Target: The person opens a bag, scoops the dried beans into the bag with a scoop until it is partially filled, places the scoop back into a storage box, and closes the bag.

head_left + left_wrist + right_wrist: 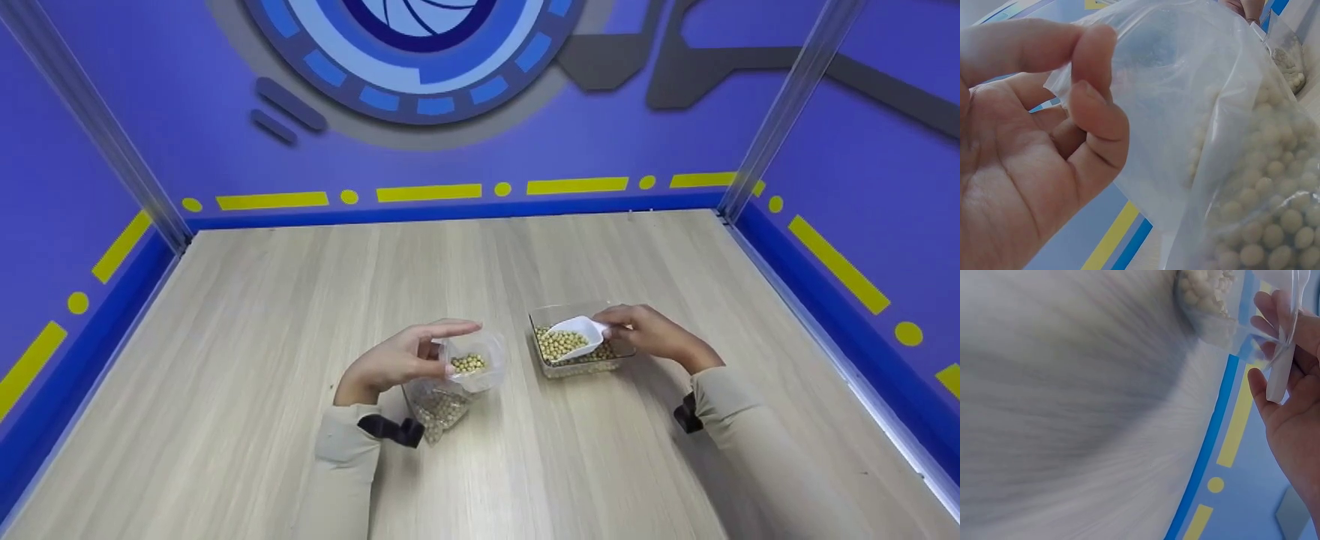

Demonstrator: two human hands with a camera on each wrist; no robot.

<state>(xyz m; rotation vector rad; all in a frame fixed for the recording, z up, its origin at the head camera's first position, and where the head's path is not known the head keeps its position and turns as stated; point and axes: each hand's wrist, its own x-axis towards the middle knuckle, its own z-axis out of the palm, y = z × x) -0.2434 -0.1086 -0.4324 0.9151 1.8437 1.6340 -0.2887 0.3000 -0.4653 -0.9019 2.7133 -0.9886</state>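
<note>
My left hand (409, 352) holds the rim of a clear plastic bag (1168, 112), pinching it between curled fingers and thumb. Pale yellow soybeans (1272, 225) fill the bag's lower part, which rests on the table, and its mouth gapes upward. To the right stands a clear square container (562, 371) with more soybeans (559, 343) in it. My right hand (652, 334) grips the handle (1280, 377) of a white scoop (587, 327). The scoop's bowl sits inside the container and has beans in it. Some right-hand fingers show through the clear wall in the right wrist view.
Both objects stand on a light wood-grain table (300, 300), the bag left of the container with a gap between them. Blue-purple panels (420, 165) with yellow marks enclose the back and sides. Metal posts (780, 112) rise at the back corners.
</note>
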